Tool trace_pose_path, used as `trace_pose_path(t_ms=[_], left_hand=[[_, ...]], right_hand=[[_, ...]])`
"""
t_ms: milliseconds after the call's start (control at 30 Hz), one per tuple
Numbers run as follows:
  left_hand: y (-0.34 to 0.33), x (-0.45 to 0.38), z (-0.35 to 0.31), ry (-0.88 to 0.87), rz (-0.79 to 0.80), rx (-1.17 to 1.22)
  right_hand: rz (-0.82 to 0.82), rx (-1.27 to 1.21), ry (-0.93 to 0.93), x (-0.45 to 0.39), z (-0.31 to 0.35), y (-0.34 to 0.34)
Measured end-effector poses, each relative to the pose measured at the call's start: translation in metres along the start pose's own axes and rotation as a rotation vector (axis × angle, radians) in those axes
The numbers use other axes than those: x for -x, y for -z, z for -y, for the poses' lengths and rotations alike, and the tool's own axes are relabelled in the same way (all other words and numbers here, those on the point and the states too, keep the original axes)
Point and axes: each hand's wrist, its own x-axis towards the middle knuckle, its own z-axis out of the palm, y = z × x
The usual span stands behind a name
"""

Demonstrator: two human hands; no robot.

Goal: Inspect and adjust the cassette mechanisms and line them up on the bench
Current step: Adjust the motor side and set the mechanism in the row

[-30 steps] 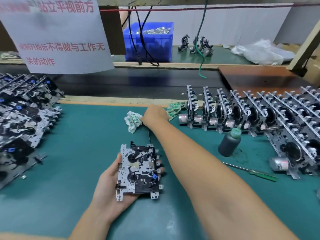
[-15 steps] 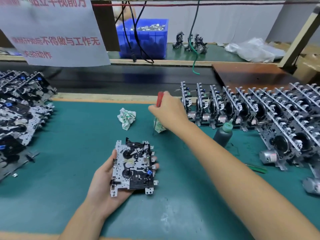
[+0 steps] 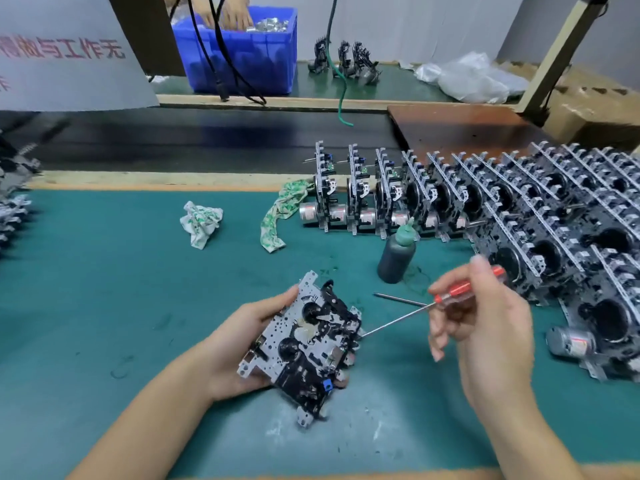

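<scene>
My left hand (image 3: 242, 344) holds a cassette mechanism (image 3: 304, 344), a perforated metal plate with black parts, tilted above the green mat. My right hand (image 3: 485, 327) grips a red-handled screwdriver (image 3: 460, 291); its thin shaft points left and the tip touches the mechanism's right edge. A long row of finished mechanisms (image 3: 450, 199) stands on edge along the back right of the bench, with more stacked at the far right (image 3: 588, 258).
A dark bottle with a green cap (image 3: 396, 254) stands just behind the held mechanism. Two crumpled cloths (image 3: 201, 221) (image 3: 280, 213) lie on the mat. A second screwdriver shaft (image 3: 398, 299) lies nearby. More mechanisms (image 3: 14, 202) sit at the left edge. Another person's hands reach into a blue bin (image 3: 242, 50) at the back.
My right hand picked up the red screwdriver near the cloths and brought it back right and down to the mechanism. My left hand tilted the mechanism.
</scene>
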Motion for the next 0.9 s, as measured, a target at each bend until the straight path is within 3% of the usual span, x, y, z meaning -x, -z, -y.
trace_pose_path(t_ms=[67, 167, 267, 333, 367, 467, 633, 900], left_hand=[[-0.01, -0.006, -0.005, -0.021, -0.179, -0.127], [-0.022, 0.0, -0.008, -0.123, -0.431, -0.5], [-0.031, 0.016, -0.012, -0.188, -0.739, -1.061], [-0.032, 0.025, -0.007, -0.358, -1.065, -1.418], [-0.038, 0.031, -0.003, -0.484, -1.155, -1.524], [-0.057, 0.037, 0.012, -0.747, -1.043, -1.691], [-0.06, 0.022, 0.034, -0.762, -0.817, -1.802], [-0.057, 0.009, 0.044, -0.906, -0.899, -1.834]], right_hand=[[-0.093, 0.026, 0.065, 0.004, -0.011, 0.005], [-0.17, 0.026, 0.096, 0.008, -0.025, 0.007], [-0.157, 0.003, 0.125, 0.011, -0.032, 0.008], [-0.115, -0.011, 0.168, 0.013, -0.033, 0.008], [-0.103, -0.006, 0.194, 0.014, -0.034, 0.008], [-0.125, 0.038, 0.266, 0.018, -0.036, 0.005], [-0.175, 0.075, 0.305, 0.019, -0.04, 0.004], [-0.103, 0.162, 0.356, 0.019, -0.044, 0.006]])
